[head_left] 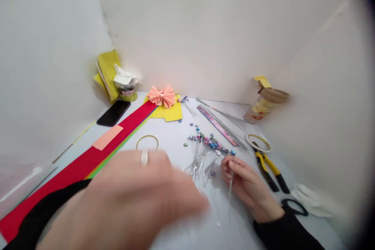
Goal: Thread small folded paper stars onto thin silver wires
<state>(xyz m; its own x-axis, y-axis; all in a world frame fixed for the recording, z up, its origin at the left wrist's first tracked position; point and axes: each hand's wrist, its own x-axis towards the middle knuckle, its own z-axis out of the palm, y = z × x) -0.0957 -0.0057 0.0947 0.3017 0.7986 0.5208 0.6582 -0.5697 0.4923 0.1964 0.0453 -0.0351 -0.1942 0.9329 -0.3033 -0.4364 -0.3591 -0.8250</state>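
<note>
Wire (pixel 230 187): near five o'clock in view, pinched in the right hand (pixel 243 185), thumb to fingers | wire-stemmed stars (pixel 211 143): heaped, that hand's ten o'clock | pliers (pixel 265 170): its two o'clock | left hand (pixel 129 199): its nine o'clock, too blurred to tell whether it grips anything

Right hand (pixel 252 189) holds 1 thin stem (pixel 230 188) between fingers (pixel 238 168); left hand (pixel 125 203) blurred.

- Wire stems (pixel 200 158), centre: smooth metal
- Phone (pixel 113 113), far left: smooth, glossy
- Red strip (pixel 76 166), left: matt paper
- Bow (pixel 162 96), far: pleated, matt paper
- Plier handles (pixel 276 171), right: plastic
</note>
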